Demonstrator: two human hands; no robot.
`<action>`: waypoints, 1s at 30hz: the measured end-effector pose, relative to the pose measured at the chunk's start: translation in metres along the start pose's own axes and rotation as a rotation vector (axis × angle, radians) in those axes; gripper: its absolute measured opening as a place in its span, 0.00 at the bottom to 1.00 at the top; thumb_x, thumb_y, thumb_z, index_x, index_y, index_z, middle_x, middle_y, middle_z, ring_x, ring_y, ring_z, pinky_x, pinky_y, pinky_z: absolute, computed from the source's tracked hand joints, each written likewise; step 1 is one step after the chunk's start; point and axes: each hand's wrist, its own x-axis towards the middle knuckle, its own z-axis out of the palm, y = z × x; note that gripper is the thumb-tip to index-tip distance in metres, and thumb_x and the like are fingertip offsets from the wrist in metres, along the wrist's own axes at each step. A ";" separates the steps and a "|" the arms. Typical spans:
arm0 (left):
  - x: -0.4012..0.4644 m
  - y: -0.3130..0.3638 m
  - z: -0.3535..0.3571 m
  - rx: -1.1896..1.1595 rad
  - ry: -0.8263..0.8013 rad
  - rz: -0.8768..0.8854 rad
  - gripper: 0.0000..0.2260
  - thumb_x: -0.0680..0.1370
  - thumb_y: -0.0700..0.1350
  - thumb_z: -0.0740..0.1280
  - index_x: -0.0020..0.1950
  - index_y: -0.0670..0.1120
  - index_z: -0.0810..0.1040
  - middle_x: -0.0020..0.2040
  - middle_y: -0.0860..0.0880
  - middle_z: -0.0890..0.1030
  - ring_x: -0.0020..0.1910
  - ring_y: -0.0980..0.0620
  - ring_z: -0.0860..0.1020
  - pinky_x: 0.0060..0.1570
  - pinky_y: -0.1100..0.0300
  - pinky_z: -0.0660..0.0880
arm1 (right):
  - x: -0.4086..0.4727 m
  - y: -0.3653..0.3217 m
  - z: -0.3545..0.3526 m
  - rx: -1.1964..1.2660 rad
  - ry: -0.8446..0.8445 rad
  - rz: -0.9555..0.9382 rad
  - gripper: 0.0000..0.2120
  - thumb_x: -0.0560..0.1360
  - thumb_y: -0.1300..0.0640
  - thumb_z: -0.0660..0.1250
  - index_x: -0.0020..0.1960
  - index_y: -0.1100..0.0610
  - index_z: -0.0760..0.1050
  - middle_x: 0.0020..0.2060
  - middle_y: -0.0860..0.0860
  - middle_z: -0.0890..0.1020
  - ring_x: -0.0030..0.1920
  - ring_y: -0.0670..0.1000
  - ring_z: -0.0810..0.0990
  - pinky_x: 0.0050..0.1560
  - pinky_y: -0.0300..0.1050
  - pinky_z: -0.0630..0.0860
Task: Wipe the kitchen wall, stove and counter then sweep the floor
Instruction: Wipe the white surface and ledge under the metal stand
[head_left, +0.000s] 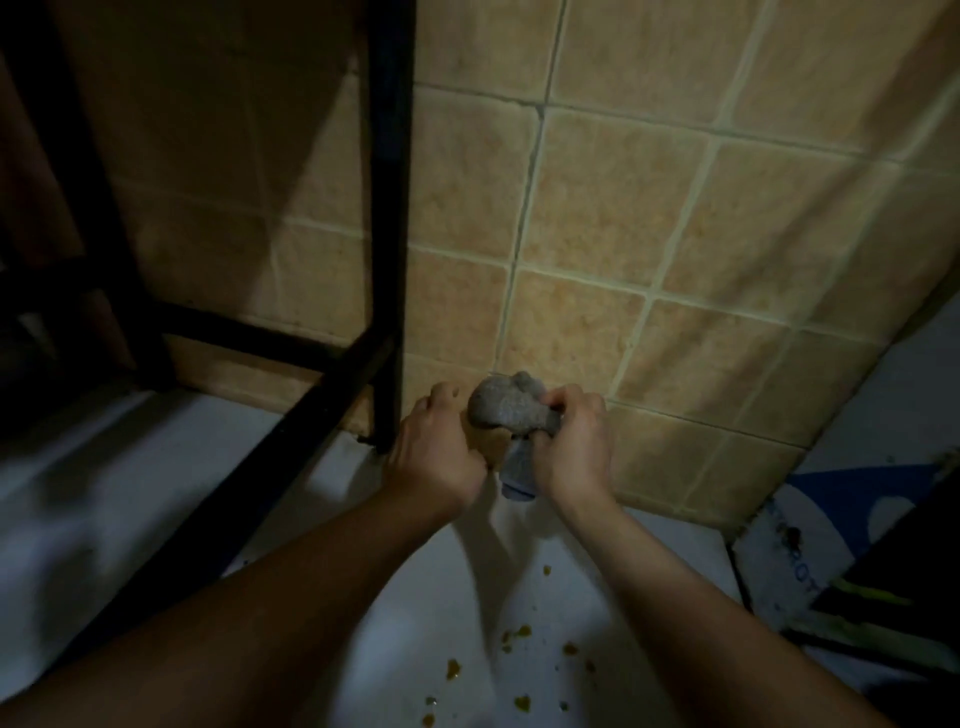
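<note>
Tiled wall (649, 218): tan squares, pale grout, fills the upper view; no wet streaks discernible in dim light. Black metal frame (387, 223): stands left of the wall's lit part, foot on the counter. White counter (395, 623): runs below the wall, brown crumbs and spots (519, 636) scattered on it, evidently not yet wiped. Grey cloth (506, 408): bunched, held at the wall's base. Right hand (569, 447): clenched around the cloth. Left hand (434, 452): curled beside it; grasp unclear. Stove, floor: not visible; wiping seemingly at an early stage.
</note>
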 end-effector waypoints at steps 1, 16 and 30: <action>-0.001 0.002 -0.009 -0.015 0.010 -0.005 0.29 0.75 0.40 0.66 0.73 0.47 0.59 0.70 0.46 0.68 0.69 0.45 0.67 0.64 0.54 0.67 | 0.000 -0.010 -0.002 0.015 -0.006 -0.003 0.13 0.69 0.71 0.64 0.52 0.59 0.74 0.52 0.55 0.72 0.49 0.51 0.71 0.45 0.32 0.61; 0.005 0.018 -0.093 -0.331 0.180 -0.131 0.18 0.79 0.42 0.60 0.68 0.53 0.64 0.60 0.48 0.76 0.50 0.49 0.74 0.44 0.58 0.70 | 0.011 -0.120 -0.007 0.442 -0.207 0.097 0.09 0.71 0.63 0.71 0.40 0.53 0.72 0.39 0.50 0.79 0.44 0.52 0.78 0.43 0.44 0.75; 0.026 0.010 -0.108 -0.589 0.259 -0.219 0.18 0.79 0.41 0.63 0.68 0.48 0.67 0.63 0.44 0.74 0.61 0.44 0.74 0.58 0.54 0.71 | 0.020 -0.141 0.003 0.619 -0.523 -0.020 0.21 0.75 0.74 0.56 0.61 0.59 0.77 0.55 0.55 0.81 0.57 0.54 0.79 0.61 0.53 0.76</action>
